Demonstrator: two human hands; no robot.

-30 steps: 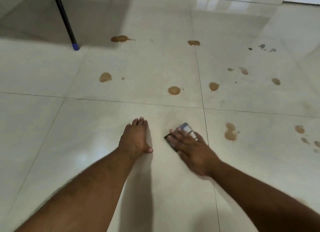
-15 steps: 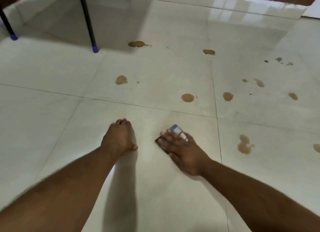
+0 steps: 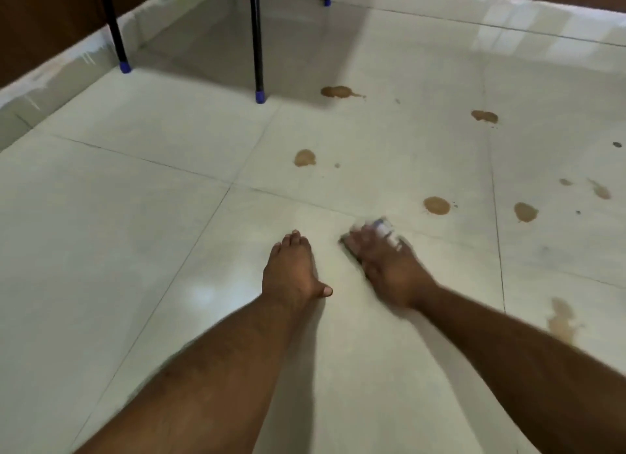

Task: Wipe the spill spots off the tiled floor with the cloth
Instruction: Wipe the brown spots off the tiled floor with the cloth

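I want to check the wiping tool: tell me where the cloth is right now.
In the head view the cloth lies pressed flat on the floor under the right hand, just right of the left hand and near the round brown spot.

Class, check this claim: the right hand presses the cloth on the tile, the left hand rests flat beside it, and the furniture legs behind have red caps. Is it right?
One detail is wrong. The head view shows the furniture legs have blue caps, not red. The right hand does press the cloth, and the left hand rests flat beside it.
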